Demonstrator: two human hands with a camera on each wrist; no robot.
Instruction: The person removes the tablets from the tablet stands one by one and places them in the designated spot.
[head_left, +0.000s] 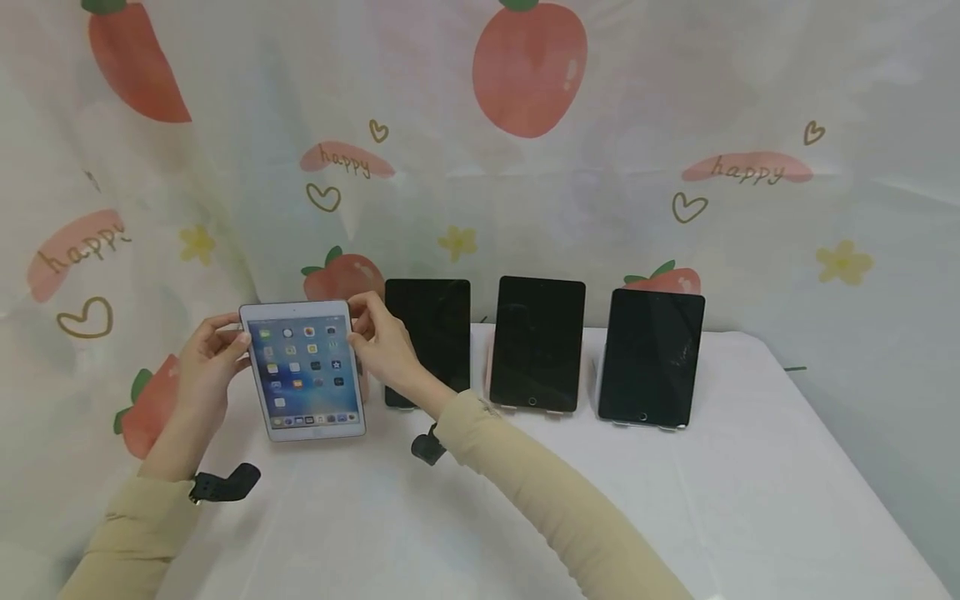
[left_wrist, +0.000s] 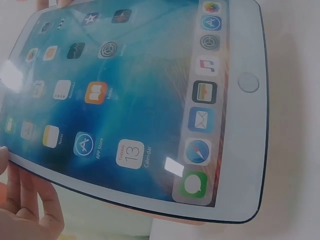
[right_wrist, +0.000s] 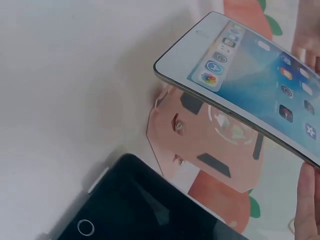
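Pinching a white-framed, rectangular glass-fronted tablet (head_left: pixel 303 371) by opposite sides with left fingers (head_left: pixel 237 346) and right fingers (head_left: pixel 370 312), presumably sparing its screen (head_left: pixel 303 371), near far-left corner of white-draped worktop (head_left: pixel 540 508).

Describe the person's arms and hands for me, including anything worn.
The person wears long beige sleeves, creased along their length. A small black device juts out at each cuff. The left hand and right hand are bare, without gloves.
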